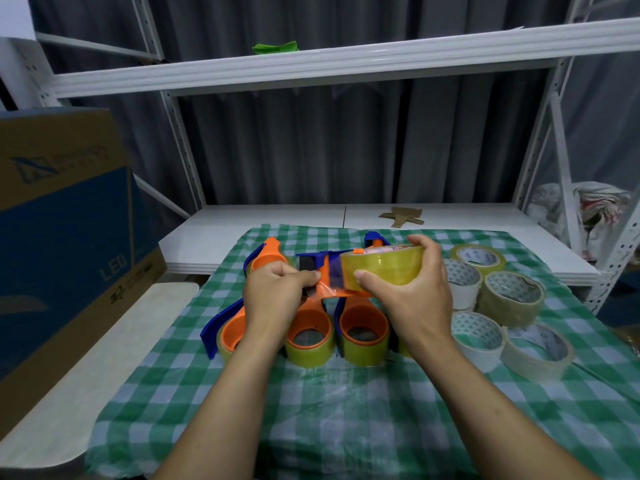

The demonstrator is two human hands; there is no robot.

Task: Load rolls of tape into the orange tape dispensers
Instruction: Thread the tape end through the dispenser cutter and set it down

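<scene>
My right hand grips a yellowish roll of tape seated on an orange and blue dispenser, held above the checked cloth. My left hand pinches the loose end of the tape at the dispenser's blade end. Below the hands stand three loaded orange dispensers in a row, each with a yellowish roll. Another orange dispenser lies behind my left hand. Loose rolls of tape lie in a group to the right.
A green and white checked cloth covers the table. A large cardboard box stands at the left. White metal shelving rises behind, with cardboard scraps on its lower shelf and a bag at the right.
</scene>
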